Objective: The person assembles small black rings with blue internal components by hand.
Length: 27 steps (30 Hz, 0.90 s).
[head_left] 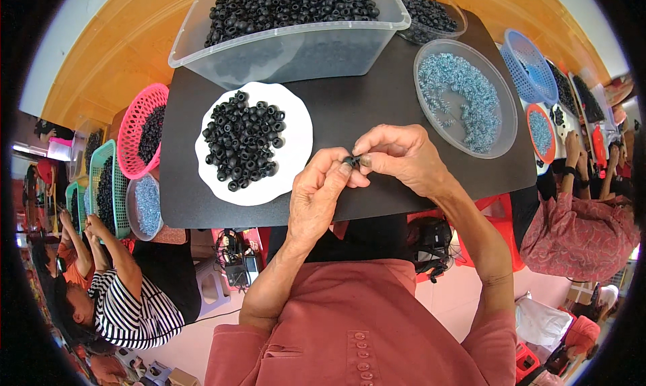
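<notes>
My two hands meet over the near edge of the dark table. My left hand (319, 194) is closed, thumb and forefinger gripping a small black hollow piece (351, 161). Against its right side my right hand (408, 162) is pinched shut; whatever lies between its fingertips is hidden. Left of my hands, a white scalloped plate (296, 110) carries a heap of similar round black pieces (243, 140) with holes. To the right stands a round clear tub (506, 120) with many small, clear bluish pieces (474, 90) spread around its bottom.
A big clear plastic bin (289, 53) of black pieces stands at the table's (377, 107) far side, beside a round clear bowl (461, 26) of them. Pink (126, 133) and blue (531, 66) baskets flank the table. Other people work at left (145, 298) and right (579, 231).
</notes>
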Each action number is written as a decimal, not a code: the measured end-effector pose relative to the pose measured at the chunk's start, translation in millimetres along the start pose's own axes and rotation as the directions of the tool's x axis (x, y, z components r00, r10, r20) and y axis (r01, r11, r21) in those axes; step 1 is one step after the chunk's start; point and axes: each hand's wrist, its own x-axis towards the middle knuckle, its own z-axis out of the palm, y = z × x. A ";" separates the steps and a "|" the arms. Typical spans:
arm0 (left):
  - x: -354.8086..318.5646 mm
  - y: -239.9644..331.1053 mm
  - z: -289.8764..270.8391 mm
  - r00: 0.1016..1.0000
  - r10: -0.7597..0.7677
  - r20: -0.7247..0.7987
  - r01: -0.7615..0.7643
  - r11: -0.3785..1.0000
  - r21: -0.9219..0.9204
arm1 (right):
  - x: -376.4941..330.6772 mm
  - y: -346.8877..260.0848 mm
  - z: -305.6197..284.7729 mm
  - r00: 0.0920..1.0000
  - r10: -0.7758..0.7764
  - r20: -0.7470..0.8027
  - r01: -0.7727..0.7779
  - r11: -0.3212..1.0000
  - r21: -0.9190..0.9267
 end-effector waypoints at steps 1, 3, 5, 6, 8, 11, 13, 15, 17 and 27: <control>0.0 0.5 0.3 1.000 0.000 0.000 0.000 1.000 0.000 | -0.1 0.8 0.6 1.000 -0.003 -0.006 0.003 1.000 0.018; 0.0 2.1 1.1 1.000 -0.008 -0.010 0.009 1.000 0.018 | 0.1 1.8 -0.1 1.000 -0.014 -0.009 0.014 1.000 0.004; 0.3 3.3 1.2 1.000 -0.001 -0.006 0.001 1.000 0.021 | -0.1 1.0 0.3 1.000 -0.024 -0.012 0.024 1.000 -0.012; 0.4 3.5 1.1 1.000 0.007 -0.001 -0.006 1.000 0.024 | -0.4 -0.5 1.1 1.000 -0.021 -0.005 0.021 1.000 -0.004; 0.3 3.3 0.4 1.000 0.012 -0.003 -0.012 1.000 0.017 | 0.0 -0.1 2.0 1.000 -0.016 0.006 0.016 1.000 0.005; -0.2 4.1 -0.4 1.000 0.008 -0.008 -0.008 1.000 0.021 | 0.6 0.9 2.7 1.000 -0.017 -0.007 0.017 0.999 -0.035; -0.3 5.1 -0.7 1.000 -0.001 -0.015 0.001 0.999 0.032 | 0.8 -0.4 4.0 0.999 -0.042 0.007 0.042 0.996 -0.074; -0.2 6.0 -1.1 1.000 -0.013 -0.008 0.013 0.999 0.036 | -0.1 2.6 4.7 0.998 -0.065 0.002 0.065 0.996 -0.057; -0.5 7.3 -0.9 1.000 -0.022 -0.008 0.022 0.999 0.032 | -0.7 6.2 4.1 0.996 -0.090 -0.005 0.089 0.995 -0.040; -0.4 1.7 -3.2 0.999 -0.025 -0.027 0.024 0.999 -0.030 | 3.5 8.1 1.4 0.976 -0.206 0.075 0.211 0.976 -0.062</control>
